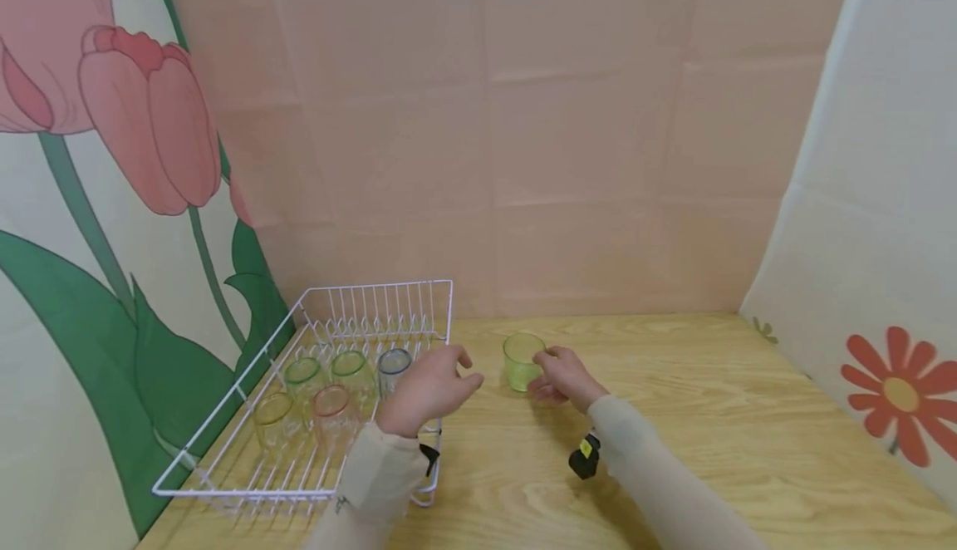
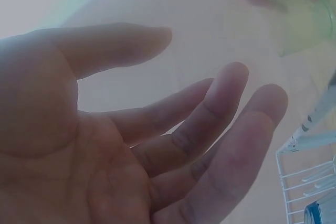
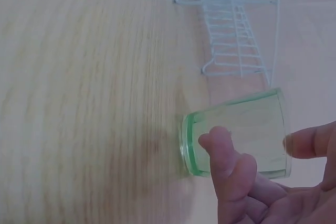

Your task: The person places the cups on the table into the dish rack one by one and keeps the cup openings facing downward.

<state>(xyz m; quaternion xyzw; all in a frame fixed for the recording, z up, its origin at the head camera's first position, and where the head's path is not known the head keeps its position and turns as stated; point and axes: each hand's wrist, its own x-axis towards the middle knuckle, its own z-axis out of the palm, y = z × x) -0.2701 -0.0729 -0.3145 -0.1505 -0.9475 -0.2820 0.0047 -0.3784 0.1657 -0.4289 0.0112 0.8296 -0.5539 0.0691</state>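
Note:
A light green, see-through glass is at the table's middle, right of the dish rack. My right hand holds it from the right side. Up close in the right wrist view, the green glass has its thick base toward the wood, with curled fingers against its side and another digit at its rim. Whether the base touches the table is hard to tell. My left hand hovers by the rack's right edge, palm bare and fingers loosely bent, holding nothing.
A white wire dish rack stands at the left. Inside are several glasses: a yellow-rimmed one, a red-rimmed one, green-rimmed ones and a blue-rimmed one. A pink cloth wall closes off the wooden table's back.

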